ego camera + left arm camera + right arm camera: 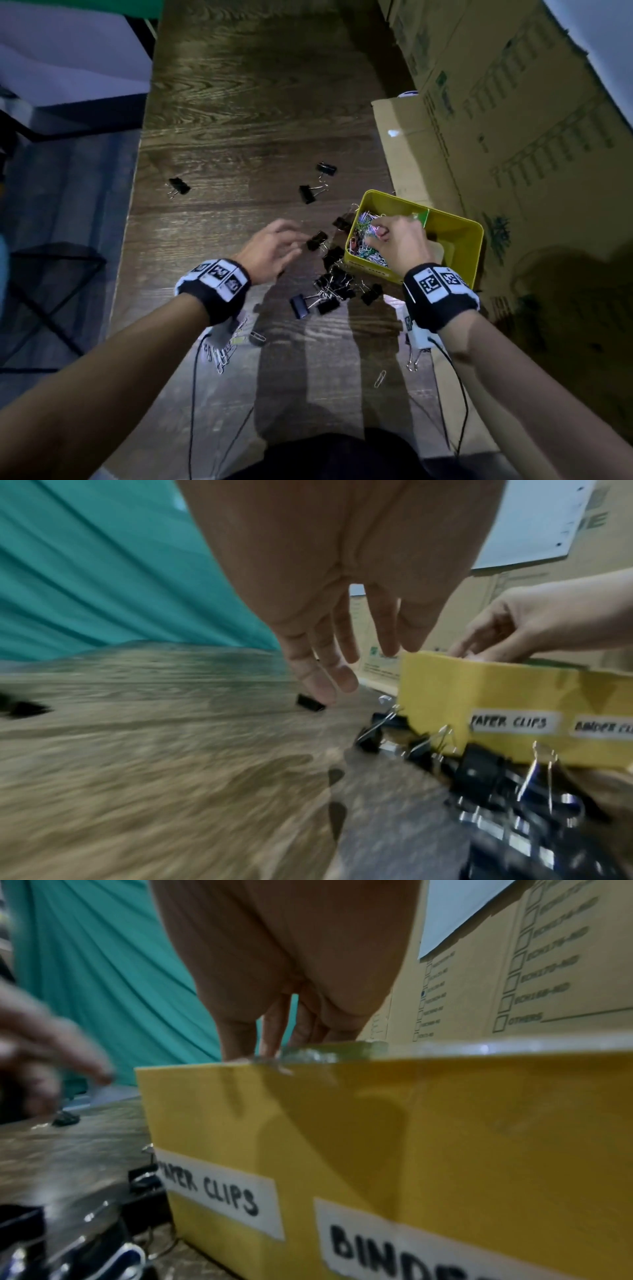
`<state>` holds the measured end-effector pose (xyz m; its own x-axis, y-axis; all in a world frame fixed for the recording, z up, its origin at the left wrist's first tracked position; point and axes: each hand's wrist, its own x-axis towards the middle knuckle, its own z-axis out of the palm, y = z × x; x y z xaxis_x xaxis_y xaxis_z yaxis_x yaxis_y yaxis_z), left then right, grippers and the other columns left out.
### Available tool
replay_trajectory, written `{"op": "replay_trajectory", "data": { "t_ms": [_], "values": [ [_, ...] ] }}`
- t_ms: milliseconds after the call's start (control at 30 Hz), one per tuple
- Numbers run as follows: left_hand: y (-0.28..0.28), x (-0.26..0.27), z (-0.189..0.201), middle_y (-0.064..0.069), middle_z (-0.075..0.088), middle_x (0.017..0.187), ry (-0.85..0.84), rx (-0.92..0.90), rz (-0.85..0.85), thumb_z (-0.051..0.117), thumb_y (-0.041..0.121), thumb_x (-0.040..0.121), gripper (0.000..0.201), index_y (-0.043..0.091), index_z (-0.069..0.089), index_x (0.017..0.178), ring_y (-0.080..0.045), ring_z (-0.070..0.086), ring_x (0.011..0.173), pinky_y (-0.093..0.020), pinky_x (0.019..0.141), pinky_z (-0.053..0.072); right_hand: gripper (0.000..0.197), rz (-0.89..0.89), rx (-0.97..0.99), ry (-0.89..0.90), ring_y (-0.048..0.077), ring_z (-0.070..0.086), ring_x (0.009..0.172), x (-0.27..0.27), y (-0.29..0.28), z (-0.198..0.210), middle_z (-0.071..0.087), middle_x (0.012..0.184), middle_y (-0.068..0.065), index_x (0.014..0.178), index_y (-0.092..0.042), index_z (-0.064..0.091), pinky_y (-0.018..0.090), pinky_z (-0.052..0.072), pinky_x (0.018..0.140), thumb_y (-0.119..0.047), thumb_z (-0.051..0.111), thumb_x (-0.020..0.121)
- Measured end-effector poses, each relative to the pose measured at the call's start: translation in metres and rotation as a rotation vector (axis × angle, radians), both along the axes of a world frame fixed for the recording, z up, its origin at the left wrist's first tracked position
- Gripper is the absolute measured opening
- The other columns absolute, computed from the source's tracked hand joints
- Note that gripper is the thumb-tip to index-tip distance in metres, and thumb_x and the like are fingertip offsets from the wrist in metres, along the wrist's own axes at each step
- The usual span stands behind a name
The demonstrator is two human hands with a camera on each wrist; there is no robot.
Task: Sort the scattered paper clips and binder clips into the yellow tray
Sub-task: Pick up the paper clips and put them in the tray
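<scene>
The yellow tray [459, 222] stands at the table's right, labelled PAPER CLIPS [212, 1194] on its left half. Its left compartment holds a heap of coloured paper clips [364, 222]. My right hand [383, 229] reaches down into that heap with bunched fingers [274, 1031]; the tray wall [377, 1123] hides their tips. My left hand [294, 240] hovers with spread, straight fingers [337, 669] and holds nothing, just short of a black binder clip [317, 240]. Several binder clips [332, 291] lie piled against the tray's near-left corner.
Three more binder clips [179, 186] [326, 168] [307, 194] lie scattered farther out. Loose paper clips [222, 349] [379, 378] lie near me. Cardboard boxes [513, 120] wall the right side. The table's left edge [126, 222] drops to the floor. Teal cloth [103, 574] hangs behind.
</scene>
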<state>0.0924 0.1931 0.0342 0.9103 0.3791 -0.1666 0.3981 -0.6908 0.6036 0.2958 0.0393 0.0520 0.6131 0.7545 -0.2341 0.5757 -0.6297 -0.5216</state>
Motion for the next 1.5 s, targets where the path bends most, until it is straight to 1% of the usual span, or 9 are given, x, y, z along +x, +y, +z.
{"op": "replay_trajectory", "data": {
  "t_ms": [200,300,467,733,933,1033,1133,1233,1500],
  "values": [
    [0.000,-0.103,-0.033,-0.011,0.053,0.118,0.179,0.077,0.146,0.064,0.015,0.084,0.035,0.014,0.060,0.119,-0.029,0.057,0.101,-0.035,0.090,0.047,0.012,0.210,0.201,0.193,0.002,0.059,0.069,-0.028,-0.035,0.021,0.064,0.076,-0.011,0.087,-0.020,0.071,0.014,0.048,0.066,-0.025,0.075,0.077],
    [-0.015,-0.140,-0.050,-0.015,0.049,0.117,0.308,0.119,0.272,0.067,0.026,0.081,0.043,0.018,0.055,0.122,-0.035,0.053,0.101,-0.044,0.087,0.049,0.011,0.437,-0.295,0.290,-0.002,0.057,0.062,-0.051,-0.063,0.007,0.064,0.068,-0.012,0.075,-0.023,0.071,0.005,0.038,0.054,-0.032,0.077,0.075],
    [-0.056,-0.158,-0.069,-0.021,0.051,0.101,0.261,0.138,0.425,0.058,0.032,0.083,0.036,0.009,0.057,0.110,-0.040,0.054,0.084,-0.047,0.080,0.049,0.032,0.658,-0.918,0.281,0.017,0.057,0.073,-0.081,-0.101,-0.042,0.069,0.079,0.010,0.085,-0.008,0.074,0.020,0.039,0.059,-0.038,0.072,0.076],
    [-0.109,-0.119,-0.068,-0.010,0.042,0.113,0.245,-0.034,0.257,0.051,0.028,0.090,0.033,0.011,0.050,0.119,-0.025,0.046,0.102,-0.039,0.088,0.047,0.027,0.671,-0.584,0.184,0.022,0.063,0.081,-0.139,-0.070,-0.052,0.068,0.086,0.005,0.072,-0.014,0.061,0.028,0.046,0.070,-0.038,0.061,0.086],
    [-0.093,-0.127,-0.057,-0.005,0.043,0.117,0.170,-0.128,0.140,0.059,0.016,0.078,0.051,0.022,0.046,0.127,-0.023,0.052,0.104,-0.037,0.091,0.048,0.015,0.617,-0.442,0.277,0.017,0.062,0.083,-0.164,-0.036,-0.050,0.065,0.091,-0.002,0.083,-0.023,0.060,0.032,0.052,0.074,-0.034,0.070,0.080],
    [-0.078,-0.152,-0.055,-0.006,0.041,0.117,0.258,-0.081,0.236,0.065,0.019,0.069,0.061,0.019,0.044,0.126,-0.027,0.054,0.101,-0.039,0.090,0.049,0.033,0.503,-0.346,0.236,0.017,0.055,0.096,-0.155,-0.042,-0.049,0.052,0.107,-0.003,0.101,-0.022,0.052,0.025,0.042,0.075,-0.028,0.074,0.078],
    [-0.087,-0.163,-0.058,-0.005,0.037,0.115,0.341,-0.113,0.271,0.075,0.027,0.063,0.068,0.022,0.043,0.122,-0.027,0.057,0.095,-0.038,0.088,0.050,0.078,0.549,-0.353,0.155,0.026,0.047,0.120,-0.157,-0.048,-0.054,0.036,0.136,0.006,0.137,-0.016,0.034,0.035,0.044,0.096,-0.030,0.077,0.074],
    [-0.108,-0.149,-0.058,-0.006,0.037,0.113,0.313,-0.112,0.322,0.077,0.034,0.064,0.067,0.023,0.045,0.122,-0.026,0.058,0.093,-0.038,0.088,0.051,0.095,0.597,-0.338,0.124,0.026,0.042,0.124,-0.171,-0.044,-0.059,0.030,0.138,0.008,0.148,-0.018,0.015,0.036,0.042,0.098,-0.031,0.076,0.076],
    [-0.135,-0.114,-0.055,-0.014,0.033,0.131,0.425,-0.058,0.333,0.063,0.014,0.081,0.064,0.013,0.033,0.138,-0.030,0.048,0.111,-0.037,0.095,0.044,0.068,0.617,-0.303,0.054,0.032,0.046,0.124,-0.189,-0.034,-0.069,0.038,0.141,0.014,0.142,-0.011,0.035,0.039,0.040,0.105,-0.004,0.067,0.082]
  ]
}}
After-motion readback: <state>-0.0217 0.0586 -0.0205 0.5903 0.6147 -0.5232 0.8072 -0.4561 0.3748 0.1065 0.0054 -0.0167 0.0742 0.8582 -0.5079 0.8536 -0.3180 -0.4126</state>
